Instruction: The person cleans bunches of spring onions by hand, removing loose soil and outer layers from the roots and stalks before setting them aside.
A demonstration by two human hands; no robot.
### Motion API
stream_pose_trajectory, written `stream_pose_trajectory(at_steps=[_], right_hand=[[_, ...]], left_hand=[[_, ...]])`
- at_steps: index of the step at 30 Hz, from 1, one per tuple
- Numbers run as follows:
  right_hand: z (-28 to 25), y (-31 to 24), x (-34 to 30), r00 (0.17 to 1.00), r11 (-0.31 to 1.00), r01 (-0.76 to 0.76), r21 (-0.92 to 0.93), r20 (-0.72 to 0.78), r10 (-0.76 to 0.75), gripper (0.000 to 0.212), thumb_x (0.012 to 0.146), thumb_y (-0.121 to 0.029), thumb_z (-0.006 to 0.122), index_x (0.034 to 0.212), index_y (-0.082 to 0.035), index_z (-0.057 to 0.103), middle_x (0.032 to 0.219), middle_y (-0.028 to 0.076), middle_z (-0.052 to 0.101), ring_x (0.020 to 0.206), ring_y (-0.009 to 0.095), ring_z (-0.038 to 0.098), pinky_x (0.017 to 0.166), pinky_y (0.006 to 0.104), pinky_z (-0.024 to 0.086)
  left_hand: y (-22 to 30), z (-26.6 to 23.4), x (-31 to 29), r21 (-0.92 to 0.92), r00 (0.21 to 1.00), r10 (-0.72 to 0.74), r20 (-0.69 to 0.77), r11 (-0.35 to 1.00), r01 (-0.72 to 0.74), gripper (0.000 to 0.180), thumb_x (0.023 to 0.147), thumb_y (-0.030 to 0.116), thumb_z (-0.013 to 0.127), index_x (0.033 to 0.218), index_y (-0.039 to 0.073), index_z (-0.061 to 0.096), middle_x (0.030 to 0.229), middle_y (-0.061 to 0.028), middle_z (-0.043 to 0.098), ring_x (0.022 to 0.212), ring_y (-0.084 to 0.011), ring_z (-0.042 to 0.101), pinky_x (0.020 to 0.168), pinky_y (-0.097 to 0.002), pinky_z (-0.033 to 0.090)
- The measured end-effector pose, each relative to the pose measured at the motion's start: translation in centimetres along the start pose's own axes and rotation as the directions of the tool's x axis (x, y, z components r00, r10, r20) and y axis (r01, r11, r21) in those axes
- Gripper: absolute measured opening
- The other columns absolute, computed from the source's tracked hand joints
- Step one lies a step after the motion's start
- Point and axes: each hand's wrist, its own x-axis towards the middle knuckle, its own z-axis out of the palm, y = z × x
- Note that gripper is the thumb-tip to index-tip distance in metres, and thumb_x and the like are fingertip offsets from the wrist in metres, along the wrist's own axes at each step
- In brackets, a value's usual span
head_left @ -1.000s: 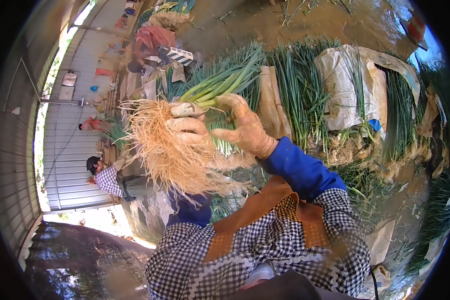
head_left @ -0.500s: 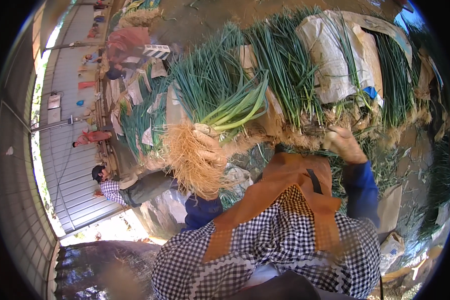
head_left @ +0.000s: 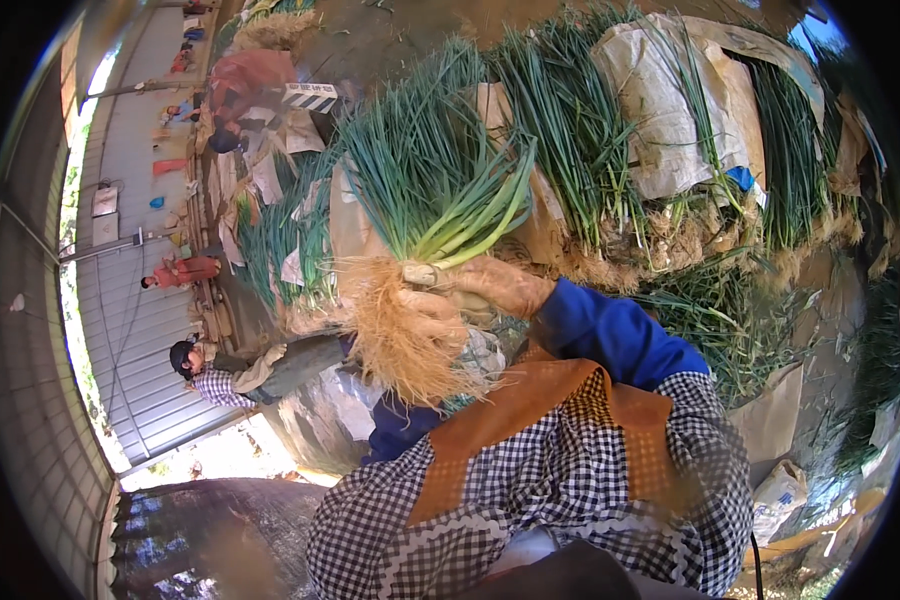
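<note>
A bunch of green onions (head_left: 477,222) is in my left hand (head_left: 435,318), whose fingers wrap round it at the base of the stalks. Its long pale roots (head_left: 385,335) hang in a thick tuft over and beside those fingers. The green leaves fan out away from me. My right hand (head_left: 505,287) meets the bunch from the right, its fingers closed at the pale stalk bases, close against my left hand. Part of the right fingers is hidden among the stalks.
Rows of green onions (head_left: 560,140) lie ahead, roots toward me, with a pale sack (head_left: 660,110) over some. Loose leaves (head_left: 710,310) cover the ground at right. A co-worker in a checked shirt (head_left: 218,385) is at left; another in red (head_left: 185,270) is farther off.
My right hand has moved left from the onion row to the bunch in my left hand. The left hand keeps its hold, with the bunch nearly in the same place.
</note>
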Motion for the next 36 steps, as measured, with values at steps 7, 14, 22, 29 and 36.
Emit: stream_pose_trajectory(at_steps=[7, 14, 22, 29, 36], right_hand=[[-12.3, -6.4, -5.6, 0.914, 0.812, -0.06, 0.581, -0.295, 0.279, 0.039, 0.09, -0.036, 0.045, 0.058, -0.015, 0.042, 0.042, -0.004, 0.031, 0.037, 0.007, 0.03, 0.036, 0.0224, 0.023], [-12.0, -1.7, -11.6, 0.328, 0.505, -0.327, 0.799, -0.406, 0.853, 0.036, 0.09, -0.03, 0.049, 0.06, -0.011, 0.045, 0.045, -0.003, 0.033, 0.036, 0.007, 0.025, 0.036, 0.0218, 0.023], [-9.0, -1.6, -10.2, 0.44, 0.449, -0.52, 0.726, -0.223, 0.87, 0.026, 0.089, -0.027, 0.049, 0.068, -0.011, 0.047, 0.05, -0.002, 0.038, 0.04, 0.008, 0.032, 0.039, 0.0229, 0.027], [-5.9, -2.4, -11.2, 0.307, 0.387, -0.814, 0.432, -0.245, 0.92, 0.035, 0.09, -0.033, 0.045, 0.066, -0.008, 0.048, 0.05, 0.0, 0.038, 0.043, 0.01, 0.036, 0.042, 0.0229, 0.031], [-3.5, -1.2, -14.8, 0.073, 0.132, -0.915, 0.382, -0.166, 0.983, 0.037, 0.089, -0.032, 0.047, 0.063, -0.006, 0.049, 0.05, 0.001, 0.038, 0.044, 0.012, 0.035, 0.045, 0.0258, 0.032]], left_hand=[[6.2, -2.0, -1.5, 0.139, 0.988, 0.154, -0.019, 0.979, -0.15, 0.038, 0.083, 0.023, 0.057, 0.111, -0.001, 0.048, 0.1, -0.0109, 0.059, 0.093, -0.0179, 0.058, 0.078, -0.0318, 0.051], [11.8, -5.1, -1.7, 0.248, 0.964, 0.257, -0.067, 0.94, -0.234, 0.04, 0.084, 0.026, 0.055, 0.112, -0.001, 0.048, 0.102, -0.0115, 0.058, 0.094, -0.0188, 0.058, 0.079, -0.0326, 0.05], [16.7, -13.1, -1.0, 0.325, 0.92, 0.318, -0.228, 0.916, -0.236, 0.042, 0.085, 0.03, 0.053, 0.113, -0.001, 0.047, 0.104, -0.0122, 0.057, 0.096, -0.0198, 0.057, 0.08, -0.0334, 0.05], [16.9, -26.1, -2.8, 0.304, 0.831, 0.302, -0.467, 0.937, -0.17, 0.045, 0.086, 0.033, 0.052, 0.114, -0.002, 0.047, 0.106, -0.0128, 0.056, 0.097, -0.0207, 0.056, 0.081, -0.0341, 0.049], [16.0, -34.5, -5.2, 0.237, 0.753, 0.248, -0.609, 0.963, -0.125, 0.047, 0.087, 0.035, 0.05, 0.116, -0.002, 0.046, 0.108, -0.0134, 0.056, 0.099, -0.0216, 0.056, 0.082, -0.0348, 0.049]])
